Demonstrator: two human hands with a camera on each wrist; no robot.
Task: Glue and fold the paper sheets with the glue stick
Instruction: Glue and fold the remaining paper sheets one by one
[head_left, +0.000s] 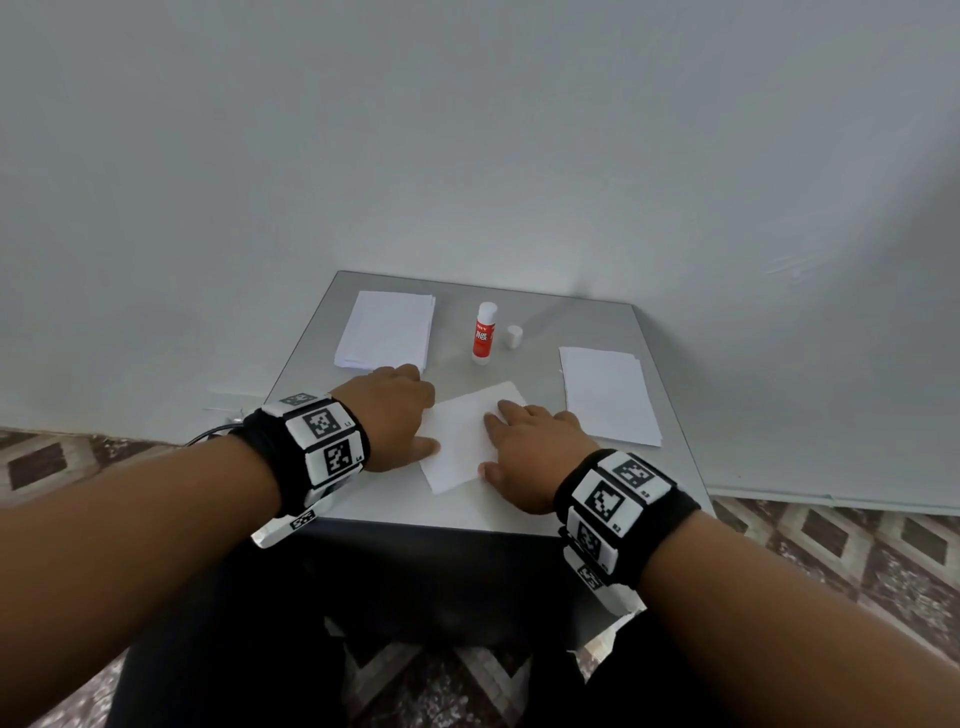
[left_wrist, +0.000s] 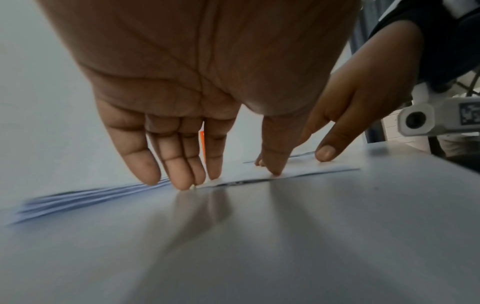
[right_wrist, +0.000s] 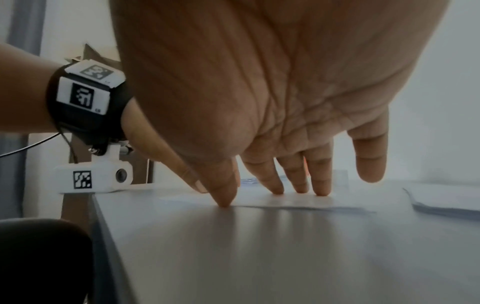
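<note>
- both flat, open hands, the left hand (head_left: 393, 410) and the right hand (head_left: 529, 441), pressed the folded sheet (head_left: 464, 441) down on the worktop (head_left: 519, 512).
- it looked like the press step; next might be a fresh sheet from the left pile (head_left: 387, 328).

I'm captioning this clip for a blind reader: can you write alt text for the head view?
Both hands, left hand and right hand, press a folded white paper sheet flat on a small grey table. Behind stand an uncapped red-and-white glue stick, its white cap, and two white paper stacks.
</note>
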